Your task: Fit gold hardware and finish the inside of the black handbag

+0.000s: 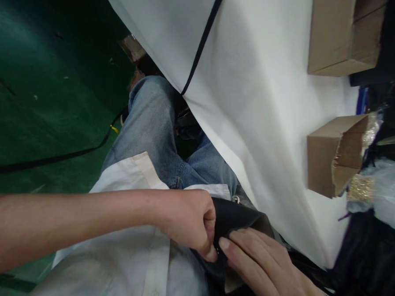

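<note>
A dark, smooth piece of black fabric [236, 214] lies across my lap, bunched between my hands. It looks like part of a bag, but its full shape is hidden. My left hand [189, 219] reaches in from the left and is closed in a fist, pinching the fabric's edge between thumb and fingers. From the lower right, my right hand [263, 261] grips the same fabric close beside it, thumb on top. Tiny light dots, perhaps stitches, show along the edge between both thumbs. A small metal ring [236, 200] sits at the fabric's upper edge.
A white-covered table [247, 83] stands to the right, crossed by a black cord [203, 39]. On it are two cardboard boxes [332, 26], clear plastic bags [393, 195] and dark material. A black strap [52, 159] runs over the green floor [49, 98] at left.
</note>
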Demonstrator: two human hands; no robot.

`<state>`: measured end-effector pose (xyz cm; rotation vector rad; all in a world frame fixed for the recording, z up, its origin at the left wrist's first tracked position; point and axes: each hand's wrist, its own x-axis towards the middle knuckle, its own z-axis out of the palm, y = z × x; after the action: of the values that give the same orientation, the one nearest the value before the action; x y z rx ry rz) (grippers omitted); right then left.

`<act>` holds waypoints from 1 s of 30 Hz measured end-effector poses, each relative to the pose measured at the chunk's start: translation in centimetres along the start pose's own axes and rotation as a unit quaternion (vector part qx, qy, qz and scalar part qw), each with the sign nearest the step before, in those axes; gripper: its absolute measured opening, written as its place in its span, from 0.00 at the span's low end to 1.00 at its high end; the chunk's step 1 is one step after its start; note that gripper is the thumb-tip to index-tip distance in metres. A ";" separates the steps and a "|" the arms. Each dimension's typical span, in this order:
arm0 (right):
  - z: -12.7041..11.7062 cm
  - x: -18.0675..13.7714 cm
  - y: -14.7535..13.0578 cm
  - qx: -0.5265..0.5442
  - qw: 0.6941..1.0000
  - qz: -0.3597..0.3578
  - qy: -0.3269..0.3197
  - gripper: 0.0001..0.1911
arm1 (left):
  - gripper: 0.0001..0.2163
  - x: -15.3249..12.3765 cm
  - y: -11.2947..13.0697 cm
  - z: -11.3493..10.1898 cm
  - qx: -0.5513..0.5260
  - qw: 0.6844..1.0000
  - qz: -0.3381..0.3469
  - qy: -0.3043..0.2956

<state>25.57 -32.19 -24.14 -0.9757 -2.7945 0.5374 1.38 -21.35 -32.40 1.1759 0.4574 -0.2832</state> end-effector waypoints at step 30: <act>2.2 -1.0 -2.4 0.369 0.870 0.323 0.049 0.13 | 0.10 0.5 -2.1 0.0 -0.044 0.997 0.061 0.005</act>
<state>24.46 -35.22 -25.31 -1.6107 -1.8024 1.4333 0.91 -22.10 -34.33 1.1139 0.4024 -0.1505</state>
